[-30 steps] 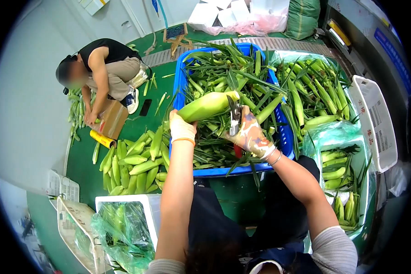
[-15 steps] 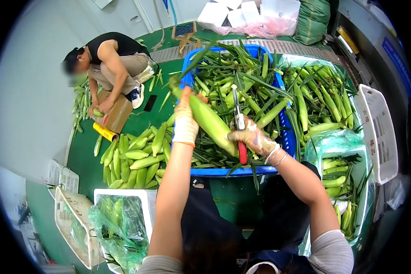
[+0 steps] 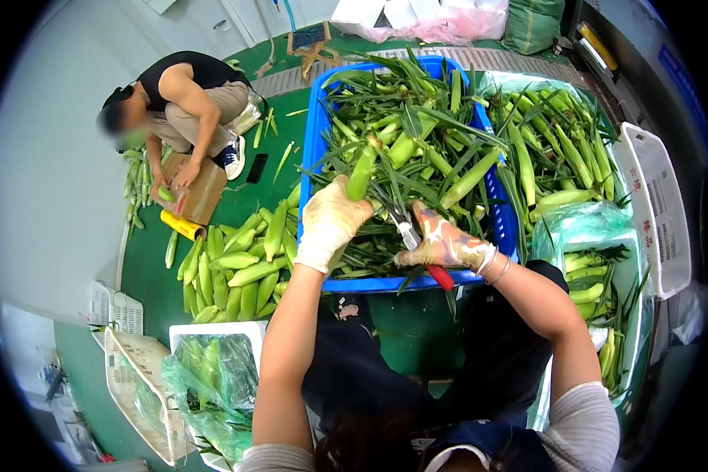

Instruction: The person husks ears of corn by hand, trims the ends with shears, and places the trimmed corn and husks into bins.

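My left hand [image 3: 332, 222], in a pale glove, is wrapped round a green corn cob [image 3: 361, 171], whose upper end points up and away from me. Just right of it my right hand [image 3: 442, 241], in a patterned glove, holds pruning shears [image 3: 406, 234] with a red handle. The shears' blades are near the cob, partly lost against the leaves. Both hands are over the near part of a blue crate [image 3: 314, 126] full of husk leaves and cobs. The cob's lower part is mostly hidden by my left hand.
Husked cobs [image 3: 236, 271] lie piled on the green floor at left. Foam boxes with green plastic [image 3: 212, 370] stand front left and right. White baskets [image 3: 659, 208] flank the area. At back left, a person [image 3: 189, 106] crouches by a cardboard box [image 3: 197, 193].
The cob has swung round in my left hand, its end now pointing up and away. My left hand has moved right and lower, and the shears have tilted, blades toward the cob.
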`<state>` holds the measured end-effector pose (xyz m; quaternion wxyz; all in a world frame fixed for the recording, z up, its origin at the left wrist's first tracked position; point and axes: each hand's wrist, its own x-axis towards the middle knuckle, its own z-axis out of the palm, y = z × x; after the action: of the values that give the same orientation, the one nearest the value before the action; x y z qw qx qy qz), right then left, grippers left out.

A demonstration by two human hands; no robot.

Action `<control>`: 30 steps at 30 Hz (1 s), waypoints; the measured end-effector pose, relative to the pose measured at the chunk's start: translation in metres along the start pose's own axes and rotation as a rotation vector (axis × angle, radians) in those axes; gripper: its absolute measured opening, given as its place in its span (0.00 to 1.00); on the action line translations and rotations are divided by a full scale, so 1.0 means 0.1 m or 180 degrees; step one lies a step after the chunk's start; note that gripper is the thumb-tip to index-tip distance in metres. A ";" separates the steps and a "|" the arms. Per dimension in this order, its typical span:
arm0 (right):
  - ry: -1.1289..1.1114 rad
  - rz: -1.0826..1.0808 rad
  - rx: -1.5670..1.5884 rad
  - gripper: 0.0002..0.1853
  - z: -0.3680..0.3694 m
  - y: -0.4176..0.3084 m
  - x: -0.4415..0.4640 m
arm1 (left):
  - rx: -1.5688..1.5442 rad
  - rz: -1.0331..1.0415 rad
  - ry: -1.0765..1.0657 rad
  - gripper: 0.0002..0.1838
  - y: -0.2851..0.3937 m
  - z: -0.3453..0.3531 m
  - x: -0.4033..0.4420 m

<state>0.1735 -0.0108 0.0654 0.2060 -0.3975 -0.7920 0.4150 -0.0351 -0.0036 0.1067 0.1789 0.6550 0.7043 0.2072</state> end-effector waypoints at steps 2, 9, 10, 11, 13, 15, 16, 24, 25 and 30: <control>-0.0210 0.0140 0.0661 0.33 -0.03 0.00 0.06 | 0.0362 0.0073 0.0102 0.27 0.01 0.08 -0.04; -0.0620 0.0876 0.1146 0.15 -0.29 0.01 0.13 | 0.0642 0.0353 -0.0002 0.30 -0.07 0.12 -0.03; -0.0623 0.0871 0.1155 0.15 -0.30 0.03 0.11 | 0.0626 0.0498 0.0109 0.26 -0.09 0.05 -0.02; -0.0611 0.0876 0.1377 0.15 -0.29 0.02 0.09 | -0.0102 0.0584 0.0004 0.22 -0.23 -0.02 0.01; -0.0934 0.0812 0.1869 0.16 -0.27 0.04 0.03 | -0.1788 0.0440 -0.0676 0.16 -0.35 -0.16 0.02; -0.1235 0.0510 0.1884 0.17 -0.20 0.02 -0.02 | -0.2103 0.0418 -0.0722 0.18 -0.32 -0.29 -0.03; -0.1202 0.0299 0.1631 0.18 -0.14 -0.01 -0.06 | -0.2453 0.0373 -0.0789 0.19 -0.32 -0.33 -0.05; -0.1322 0.0205 0.2080 0.20 -0.04 -0.28 0.03 | -0.2678 0.0613 -0.1772 0.47 -0.36 -0.20 -0.08; -0.1318 0.0188 0.2074 0.17 -0.06 -0.35 0.07 | -0.2763 0.0415 -0.1937 0.47 -0.29 -0.24 -0.11; 0.0300 0.0689 0.3572 0.15 -0.29 -0.23 0.08 | -0.2838 0.0115 -0.0948 0.43 -0.52 -0.38 -0.06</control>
<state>0.1767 0.0022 0.1010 0.3769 -0.3241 -0.3952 0.7725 -0.0986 -0.0151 0.1117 0.5382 0.5490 0.5018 0.3965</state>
